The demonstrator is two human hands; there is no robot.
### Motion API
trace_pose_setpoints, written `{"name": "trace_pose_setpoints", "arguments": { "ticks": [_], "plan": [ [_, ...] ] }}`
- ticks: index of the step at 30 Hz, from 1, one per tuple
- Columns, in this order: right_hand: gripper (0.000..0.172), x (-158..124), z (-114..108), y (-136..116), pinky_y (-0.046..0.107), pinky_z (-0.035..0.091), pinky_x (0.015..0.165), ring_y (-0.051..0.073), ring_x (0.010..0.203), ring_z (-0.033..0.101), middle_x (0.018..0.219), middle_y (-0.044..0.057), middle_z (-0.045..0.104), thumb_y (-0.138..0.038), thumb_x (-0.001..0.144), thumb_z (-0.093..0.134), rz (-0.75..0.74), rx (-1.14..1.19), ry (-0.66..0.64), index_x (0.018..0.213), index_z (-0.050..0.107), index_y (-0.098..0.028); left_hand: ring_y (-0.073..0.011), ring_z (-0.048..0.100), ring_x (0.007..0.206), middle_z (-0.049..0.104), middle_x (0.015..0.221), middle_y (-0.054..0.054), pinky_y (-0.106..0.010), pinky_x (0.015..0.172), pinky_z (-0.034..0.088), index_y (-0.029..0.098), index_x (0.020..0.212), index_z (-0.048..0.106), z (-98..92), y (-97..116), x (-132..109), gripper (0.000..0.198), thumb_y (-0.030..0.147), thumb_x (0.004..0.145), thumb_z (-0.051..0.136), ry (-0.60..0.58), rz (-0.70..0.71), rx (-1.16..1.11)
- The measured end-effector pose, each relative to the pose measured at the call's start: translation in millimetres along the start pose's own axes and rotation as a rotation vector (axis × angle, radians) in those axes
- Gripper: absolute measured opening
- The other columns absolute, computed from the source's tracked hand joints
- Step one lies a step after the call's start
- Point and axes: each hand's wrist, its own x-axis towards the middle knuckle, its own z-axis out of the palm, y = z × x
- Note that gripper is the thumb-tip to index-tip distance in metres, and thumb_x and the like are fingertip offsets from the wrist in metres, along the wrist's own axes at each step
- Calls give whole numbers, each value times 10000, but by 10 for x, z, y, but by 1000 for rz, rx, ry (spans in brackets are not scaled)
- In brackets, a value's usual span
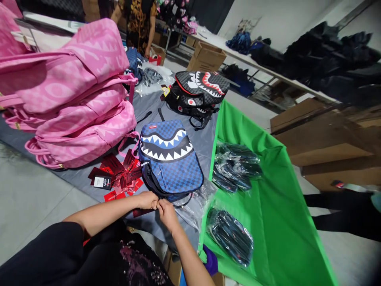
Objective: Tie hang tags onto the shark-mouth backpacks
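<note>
A blue checkered backpack [172, 171] with a shark-mouth print lies on the grey-covered table [205, 141], its top pointing away from me. My left hand [148, 200] and my right hand [166, 212] meet at its near edge, fingers pinched together. What they grip between them is too small to make out. Just left of the backpack spreads a pile of red and dark tags [123, 172], one with a white label. A dark red tag lies beneath my left hand. Clear plastic wrapping [196, 204] rests to the right of my hands.
Pink backpacks [83, 103] are stacked at the left. Black backpacks [196, 93] lie at the table's far end. A green fabric-lined bin [276, 206] on the right holds plastic-wrapped items [232, 238]. Cardboard boxes [324, 135] and a person's dark-clothed legs [342, 210] are farther right; another person stands behind.
</note>
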Motion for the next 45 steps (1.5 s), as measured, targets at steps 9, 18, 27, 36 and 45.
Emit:
{"name": "trace_pose_setpoints", "arguments": {
  "ticks": [9,18,27,36,45],
  "plan": [
    [223,-35,47,64,276,343,733,183,799,563,807,45,593,-141,950,427,-21,-1,14,787,575,-180,-87,583,637,665,682,17,-156,585,418,153,776,705,-8,-85,108,177,127,795,531,-157,43,-141],
    [233,-37,50,91,270,336,700,175,743,550,746,33,572,-180,939,405,56,194,19,726,498,-185,-90,504,481,599,617,32,-196,499,365,170,735,664,81,71,7,90,154,763,580,-18,-79,-154],
    [254,-37,-34,76,261,340,698,172,748,548,760,34,573,-215,954,381,13,226,28,741,517,-188,-71,457,491,587,641,19,-177,497,382,143,769,632,84,-33,107,141,242,839,560,-123,-4,-268],
    [211,-49,73,57,274,315,708,176,752,570,763,44,606,-161,923,396,14,41,27,759,528,-180,-228,678,868,710,804,-22,-294,789,470,188,742,617,92,179,-68,71,197,736,688,112,-59,77],
    [199,2,31,6,274,292,653,167,665,516,693,21,564,-178,880,437,126,158,53,691,499,-195,-329,669,1017,727,993,-134,-391,903,471,178,841,671,156,292,-169,145,264,854,555,166,-98,210]
  ]
}}
